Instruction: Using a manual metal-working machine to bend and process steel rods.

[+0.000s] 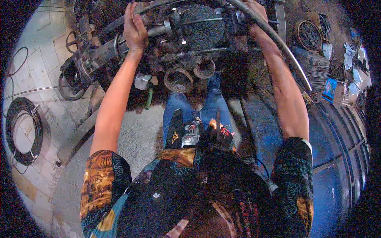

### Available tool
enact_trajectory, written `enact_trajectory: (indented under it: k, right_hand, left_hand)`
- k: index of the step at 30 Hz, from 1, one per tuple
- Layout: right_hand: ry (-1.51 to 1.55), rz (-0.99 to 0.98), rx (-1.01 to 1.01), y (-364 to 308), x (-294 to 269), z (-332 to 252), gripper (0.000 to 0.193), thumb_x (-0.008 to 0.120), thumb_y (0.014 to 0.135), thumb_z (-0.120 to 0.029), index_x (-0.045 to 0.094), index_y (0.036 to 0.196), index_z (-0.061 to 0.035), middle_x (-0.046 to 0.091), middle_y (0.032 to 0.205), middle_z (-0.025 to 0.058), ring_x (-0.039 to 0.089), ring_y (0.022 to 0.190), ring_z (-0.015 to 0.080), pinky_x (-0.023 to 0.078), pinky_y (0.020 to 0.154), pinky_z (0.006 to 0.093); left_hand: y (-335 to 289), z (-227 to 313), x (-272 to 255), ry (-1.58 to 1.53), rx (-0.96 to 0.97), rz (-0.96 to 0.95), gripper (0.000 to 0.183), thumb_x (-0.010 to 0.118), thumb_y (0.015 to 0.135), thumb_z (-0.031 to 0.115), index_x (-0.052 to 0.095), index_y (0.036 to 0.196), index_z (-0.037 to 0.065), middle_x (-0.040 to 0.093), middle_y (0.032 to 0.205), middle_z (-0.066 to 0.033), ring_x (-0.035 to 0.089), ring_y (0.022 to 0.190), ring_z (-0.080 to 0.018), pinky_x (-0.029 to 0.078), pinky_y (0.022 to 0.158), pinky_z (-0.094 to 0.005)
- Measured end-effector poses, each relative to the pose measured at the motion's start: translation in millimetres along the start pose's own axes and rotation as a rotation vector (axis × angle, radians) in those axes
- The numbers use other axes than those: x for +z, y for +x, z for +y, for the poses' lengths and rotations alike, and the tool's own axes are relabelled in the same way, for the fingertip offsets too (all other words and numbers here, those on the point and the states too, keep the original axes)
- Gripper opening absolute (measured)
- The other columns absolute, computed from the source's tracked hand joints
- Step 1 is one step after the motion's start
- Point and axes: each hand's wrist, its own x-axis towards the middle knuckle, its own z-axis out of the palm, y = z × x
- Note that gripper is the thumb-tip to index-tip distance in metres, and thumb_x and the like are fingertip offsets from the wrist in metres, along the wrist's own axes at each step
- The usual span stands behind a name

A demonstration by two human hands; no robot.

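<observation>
A long metal rod arches across the top of the view, over a dark, greasy machine with shafts and clamps. My left hand is at the machine's left side, its thumb and raised fingers closed about the rod. On the right, my right hand reaches to the far side of the rod at the upper edge. The rod crosses over that wrist, and most of the fingers are hidden. Two round, open-ended metal cups stick out from the machine toward my knees.
A coil of black cable lies on the tiled floor at left. Handwheels project from the machine's left end. Blue metal panels stand at right, below a basket of metal pieces and assorted scraps. A green-handled valve hangs near my left forearm.
</observation>
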Motion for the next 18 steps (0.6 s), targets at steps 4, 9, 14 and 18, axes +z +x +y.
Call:
enact_trajectory:
  k: [4, 9, 14, 18]
  right_hand:
    - [0.094, 0.094, 0.086, -2.9, 2.8, -1.9, 0.032, 0.048, 0.084, -0.027, 0.063, 0.089, 0.0012, 0.059, 0.089, 0.0084, 0.054, 0.075, 0.0173, 0.042, 0.069, 0.0284]
    - [0.437, 0.130, 0.432, -2.5, 1.1, 13.2, 0.032, 0.048, 0.084, -0.027, 0.061, 0.099, -0.0005, 0.058, 0.102, 0.0097, 0.055, 0.087, 0.0181, 0.043, 0.078, 0.0266]
    - [0.221, 0.109, 0.179, 4.2, 27.5, -1.0, 0.033, 0.048, 0.085, -0.029, 0.063, 0.092, -0.0001, 0.061, 0.090, 0.0063, 0.056, 0.077, 0.0177, 0.045, 0.070, 0.0286]
    - [-0.285, 0.103, -0.088, -7.9, -11.4, 11.8, 0.031, 0.049, 0.086, -0.028, 0.061, 0.093, 0.0005, 0.060, 0.081, 0.0037, 0.054, 0.075, 0.0148, 0.044, 0.067, 0.0261]
  left_hand:
    - [0.4, 8.7, 12.7, 0.041, -0.091, 0.034, 0.044, 0.034, 0.097, 0.031, 0.045, 0.125, -0.001, 0.051, 0.127, -0.0148, 0.042, 0.122, -0.0290, 0.031, 0.102, -0.0374]
    - [-2.9, -5.7, -1.7, -0.011, -0.174, 0.008, 0.042, 0.036, 0.096, 0.027, 0.043, 0.127, -0.001, 0.054, 0.123, -0.0157, 0.047, 0.118, -0.0292, 0.033, 0.101, -0.0359]
    - [-9.2, -13.9, -18.3, 0.073, -0.145, 0.018, 0.041, 0.039, 0.095, 0.022, 0.041, 0.128, -0.002, 0.055, 0.122, -0.0162, 0.051, 0.113, -0.0287, 0.037, 0.097, -0.0340]
    - [-1.9, -10.6, 4.7, -0.117, -0.258, -0.037, 0.043, 0.041, 0.094, 0.021, 0.037, 0.131, -0.001, 0.055, 0.121, -0.0183, 0.053, 0.111, -0.0271, 0.040, 0.094, -0.0328]
